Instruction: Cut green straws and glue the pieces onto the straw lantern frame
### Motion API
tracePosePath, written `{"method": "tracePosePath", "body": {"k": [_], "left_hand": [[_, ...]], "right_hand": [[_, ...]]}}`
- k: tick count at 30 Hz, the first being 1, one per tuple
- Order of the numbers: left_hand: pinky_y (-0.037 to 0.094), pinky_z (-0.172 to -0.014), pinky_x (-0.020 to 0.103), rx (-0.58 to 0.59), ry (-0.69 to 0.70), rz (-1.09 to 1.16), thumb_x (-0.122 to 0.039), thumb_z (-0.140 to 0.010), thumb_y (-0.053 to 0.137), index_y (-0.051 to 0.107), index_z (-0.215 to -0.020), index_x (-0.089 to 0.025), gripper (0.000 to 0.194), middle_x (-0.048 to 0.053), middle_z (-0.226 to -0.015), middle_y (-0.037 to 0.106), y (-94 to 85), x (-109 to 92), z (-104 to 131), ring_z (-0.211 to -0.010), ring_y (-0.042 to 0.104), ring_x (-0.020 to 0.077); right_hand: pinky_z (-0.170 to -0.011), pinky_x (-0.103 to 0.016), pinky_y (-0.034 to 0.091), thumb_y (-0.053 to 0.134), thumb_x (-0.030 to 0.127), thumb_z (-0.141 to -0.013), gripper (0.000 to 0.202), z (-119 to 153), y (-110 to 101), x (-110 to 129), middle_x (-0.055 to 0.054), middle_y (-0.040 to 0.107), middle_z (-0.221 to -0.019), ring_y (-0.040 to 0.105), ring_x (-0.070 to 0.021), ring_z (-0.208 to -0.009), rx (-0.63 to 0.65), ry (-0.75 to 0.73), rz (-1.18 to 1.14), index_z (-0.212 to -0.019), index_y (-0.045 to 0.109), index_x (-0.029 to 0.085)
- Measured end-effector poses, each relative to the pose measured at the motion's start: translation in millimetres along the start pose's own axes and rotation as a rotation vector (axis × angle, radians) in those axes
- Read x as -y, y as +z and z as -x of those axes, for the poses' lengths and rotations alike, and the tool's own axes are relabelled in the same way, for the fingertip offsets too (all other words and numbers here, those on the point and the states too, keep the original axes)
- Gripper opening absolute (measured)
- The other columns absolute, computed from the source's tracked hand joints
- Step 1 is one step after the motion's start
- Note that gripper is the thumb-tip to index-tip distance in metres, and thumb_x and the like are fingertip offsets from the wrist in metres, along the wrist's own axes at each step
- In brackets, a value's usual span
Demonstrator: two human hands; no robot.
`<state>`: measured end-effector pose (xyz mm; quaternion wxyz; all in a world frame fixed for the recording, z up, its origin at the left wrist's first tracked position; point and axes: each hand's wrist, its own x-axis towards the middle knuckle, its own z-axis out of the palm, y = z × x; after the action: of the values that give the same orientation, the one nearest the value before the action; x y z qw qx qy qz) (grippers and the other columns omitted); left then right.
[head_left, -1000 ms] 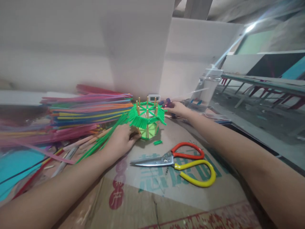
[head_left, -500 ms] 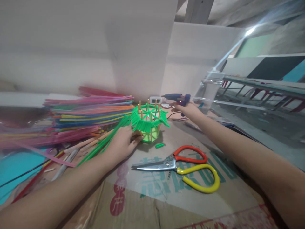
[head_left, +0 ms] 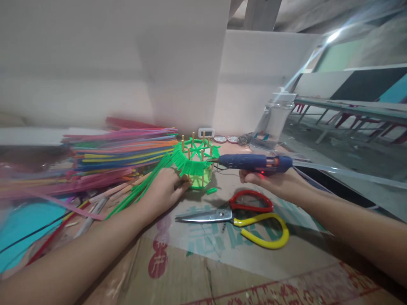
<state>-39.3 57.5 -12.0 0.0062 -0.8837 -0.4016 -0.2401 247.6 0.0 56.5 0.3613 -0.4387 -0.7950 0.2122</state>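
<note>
A green pipe-cleaner structure (head_left: 193, 165) with upright wooden sticks and a fringed rim stands on the cardboard. My left hand (head_left: 167, 184) is closed on its lower left side. In my right hand (head_left: 270, 180) is a blue glue gun (head_left: 248, 162) with a small red light and a clear glue stick out of its back. The nozzle points left, at the structure's right rim; whether it touches cannot be told. A short green piece (head_left: 211, 191) lies just in front. Nearer to me lie open scissors (head_left: 233, 216) with one red and one yellow handle.
Bundles of coloured pipe cleaners (head_left: 127, 156) spread over the left side. A small white digital device (head_left: 206, 132) stands behind the structure. At the back right is a clear bottle (head_left: 277, 116). A blue sheet (head_left: 28, 228) lies at the far left.
My right hand has brought the glue gun nearer to me and to the right, so its nozzle is now beside the structure's rim. My left hand has stayed in place.
</note>
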Motion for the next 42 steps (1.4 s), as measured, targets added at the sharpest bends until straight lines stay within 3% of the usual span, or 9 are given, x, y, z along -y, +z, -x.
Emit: {"method": "tracePosePath", "body": {"k": [4,10,14,23,30,42], "left_hand": [[0.043,-0.074,0.033,0.029,-0.012,0.01,-0.034,-0.092,0.054,0.073,-0.088,-0.018,0.025,0.009,-0.085,0.071,0.1,1.1,-0.4,-0.084,0.064,0.0234],[0.042,-0.073,0.032,0.038,-0.005,0.017,-0.035,-0.092,0.054,0.074,-0.087,-0.02,0.026,0.008,-0.081,0.071,0.1,1.0,-0.7,-0.082,0.064,0.0225],[0.041,-0.071,0.032,0.029,0.008,0.01,-0.034,-0.092,0.053,0.074,-0.083,-0.02,0.027,0.007,-0.078,0.07,0.4,1.1,-0.4,-0.081,0.063,0.0225],[0.041,-0.075,0.034,0.036,0.029,0.012,-0.034,-0.093,0.052,0.072,-0.082,-0.019,0.027,0.008,-0.08,0.07,-1.0,0.5,-1.3,-0.083,0.062,0.023],[0.042,-0.08,0.036,0.021,0.019,0.021,-0.035,-0.093,0.053,0.072,-0.087,-0.02,0.025,0.009,-0.086,0.07,1.1,1.9,0.2,-0.09,0.062,0.0248],[0.041,-0.077,0.035,0.029,0.012,0.023,-0.033,-0.092,0.054,0.072,-0.084,-0.019,0.024,0.008,-0.084,0.07,0.3,0.8,0.0,-0.087,0.062,0.0245]], "right_hand": [[-0.075,-0.035,0.056,0.067,0.041,-0.082,0.02,-1.9,5.4,-3.0,-0.005,0.074,-0.089,0.068,-0.0223,-0.082,0.011,-0.017,-0.026,-0.087,0.071,0.022],[-0.062,-0.032,0.056,0.064,0.051,-0.081,0.032,0.0,10.0,-6.6,-0.003,0.068,-0.068,0.063,-0.0186,-0.065,-0.05,0.051,0.01,-0.066,0.066,0.023],[-0.065,-0.034,0.057,0.064,0.054,-0.079,0.036,-1.7,10.6,-3.5,-0.002,0.062,-0.063,0.061,-0.0193,-0.064,-0.072,0.018,0.078,-0.06,0.061,0.023],[-0.061,-0.039,0.056,0.068,0.051,-0.076,0.026,-2.6,11.2,-9.3,-0.003,0.063,-0.06,0.064,-0.0228,-0.062,-0.101,0.05,0.131,-0.072,0.064,0.025],[-0.072,-0.046,0.057,0.067,0.047,-0.078,0.022,-2.6,10.1,-6.1,-0.004,0.062,-0.057,0.067,-0.0277,-0.074,-0.093,0.052,0.139,-0.074,0.066,0.026],[-0.088,-0.047,0.055,0.067,0.046,-0.08,0.031,-6.2,9.0,-9.2,-0.006,0.073,-0.098,0.067,-0.03,-0.096,-0.066,-0.06,0.128,-0.104,0.068,0.027]]}}
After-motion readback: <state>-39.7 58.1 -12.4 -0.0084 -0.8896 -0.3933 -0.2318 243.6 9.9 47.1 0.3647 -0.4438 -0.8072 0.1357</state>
